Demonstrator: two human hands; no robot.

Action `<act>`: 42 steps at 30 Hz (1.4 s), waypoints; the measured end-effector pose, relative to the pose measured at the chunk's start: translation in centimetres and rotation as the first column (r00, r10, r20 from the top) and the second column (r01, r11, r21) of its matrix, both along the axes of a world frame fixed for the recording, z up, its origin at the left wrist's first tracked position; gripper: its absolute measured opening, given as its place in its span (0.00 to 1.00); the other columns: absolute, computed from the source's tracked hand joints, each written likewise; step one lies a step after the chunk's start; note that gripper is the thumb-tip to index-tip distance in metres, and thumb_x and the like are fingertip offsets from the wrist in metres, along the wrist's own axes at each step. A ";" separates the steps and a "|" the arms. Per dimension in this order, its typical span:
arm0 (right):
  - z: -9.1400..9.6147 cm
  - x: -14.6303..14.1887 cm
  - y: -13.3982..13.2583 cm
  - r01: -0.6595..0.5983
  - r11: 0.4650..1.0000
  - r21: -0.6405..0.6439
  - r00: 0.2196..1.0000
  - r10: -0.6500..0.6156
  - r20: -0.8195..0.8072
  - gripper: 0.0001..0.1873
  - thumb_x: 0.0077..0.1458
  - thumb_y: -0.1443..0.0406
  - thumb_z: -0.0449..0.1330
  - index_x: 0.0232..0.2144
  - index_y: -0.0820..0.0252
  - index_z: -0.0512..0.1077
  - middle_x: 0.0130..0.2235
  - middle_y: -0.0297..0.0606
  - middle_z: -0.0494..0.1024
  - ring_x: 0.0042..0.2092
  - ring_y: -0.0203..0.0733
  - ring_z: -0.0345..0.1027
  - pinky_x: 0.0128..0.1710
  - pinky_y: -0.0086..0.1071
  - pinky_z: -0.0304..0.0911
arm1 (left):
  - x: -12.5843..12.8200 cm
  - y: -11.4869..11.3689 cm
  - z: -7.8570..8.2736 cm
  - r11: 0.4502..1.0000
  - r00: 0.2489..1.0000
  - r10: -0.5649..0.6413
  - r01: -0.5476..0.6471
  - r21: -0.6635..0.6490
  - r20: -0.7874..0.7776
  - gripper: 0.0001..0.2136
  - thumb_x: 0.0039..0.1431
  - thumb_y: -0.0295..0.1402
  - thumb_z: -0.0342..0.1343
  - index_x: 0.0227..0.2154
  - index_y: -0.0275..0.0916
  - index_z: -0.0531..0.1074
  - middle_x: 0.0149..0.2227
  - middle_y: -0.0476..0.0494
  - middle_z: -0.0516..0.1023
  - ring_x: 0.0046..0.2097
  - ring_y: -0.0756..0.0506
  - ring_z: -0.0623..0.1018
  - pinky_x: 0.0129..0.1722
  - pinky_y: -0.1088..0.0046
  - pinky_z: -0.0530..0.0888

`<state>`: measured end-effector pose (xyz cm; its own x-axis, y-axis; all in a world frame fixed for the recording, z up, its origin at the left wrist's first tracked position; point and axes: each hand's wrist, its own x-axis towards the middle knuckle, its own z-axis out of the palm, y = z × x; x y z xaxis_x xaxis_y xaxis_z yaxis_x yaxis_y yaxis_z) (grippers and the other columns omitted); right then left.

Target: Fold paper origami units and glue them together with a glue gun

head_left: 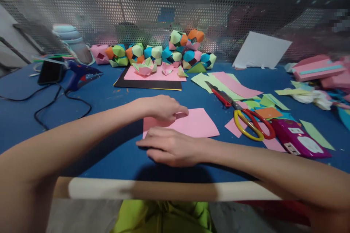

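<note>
A sheet of pink paper (201, 123) lies on the blue tabletop in front of me. My left hand (164, 108) rests on its upper left part, palm down, with the index finger stretched toward the right. Nearer to me, my right hand (173, 147) lies palm down across the sheet's lower left edge, fingers spread and pointing left. Both hands are open and press on the sheet without gripping it. The left portion of the sheet is partly hidden beneath them.
Two pairs of scissors (250, 123) lie right of the sheet among paper scraps, beside a purple power strip (303, 138). A blue glue gun (79, 74) with a cord stands left. Several folded paper balls (172, 56) line the back, behind a black sheet (147, 84).
</note>
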<state>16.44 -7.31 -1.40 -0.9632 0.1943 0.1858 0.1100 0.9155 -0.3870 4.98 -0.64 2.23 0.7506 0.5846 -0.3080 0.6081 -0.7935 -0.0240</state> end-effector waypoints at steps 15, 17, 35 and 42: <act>-1.1 0.8 0.4 -0.096 0.994 0.043 0.986 0.089 0.139 0.47 0.55 0.46 0.54 0.62 0.80 0.50 0.66 0.59 0.44 0.67 0.55 0.36 0.65 0.41 0.37 | -0.5 0.4 -0.7 0.999 0.998 -0.009 0.006 0.052 0.060 0.21 0.57 0.33 0.47 0.54 0.54 0.64 0.46 0.47 0.76 0.35 0.46 0.76 0.30 0.74 0.65; -1.1 0.7 0.3 -0.082 0.995 0.049 0.986 0.074 0.151 0.48 0.54 0.45 0.54 0.62 0.79 0.49 0.66 0.58 0.43 0.67 0.54 0.35 0.65 0.42 0.36 | -0.4 0.4 -0.6 0.998 0.999 -0.010 0.007 0.060 0.053 0.21 0.57 0.33 0.47 0.54 0.54 0.64 0.46 0.47 0.76 0.35 0.46 0.76 0.29 0.74 0.65; 0.7 10.2 -3.5 0.290 0.938 -0.190 0.918 -0.217 0.332 0.47 0.56 0.44 0.51 0.65 0.71 0.44 0.67 0.50 0.38 0.68 0.48 0.31 0.66 0.41 0.33 | -0.6 -1.0 -1.5 0.974 1.000 0.011 -0.008 0.227 -0.012 0.21 0.61 0.34 0.41 0.57 0.54 0.61 0.43 0.46 0.74 0.35 0.46 0.77 0.26 0.75 0.64; 0.5 11.7 -2.6 0.430 0.896 -0.112 0.850 -0.360 0.385 0.50 0.55 0.41 0.49 0.65 0.70 0.40 0.68 0.48 0.33 0.68 0.50 0.26 0.66 0.47 0.29 | -0.8 -1.0 -1.6 0.969 1.000 -0.003 0.004 0.248 -0.005 0.21 0.62 0.35 0.40 0.57 0.55 0.60 0.43 0.46 0.74 0.35 0.44 0.77 0.23 0.75 0.61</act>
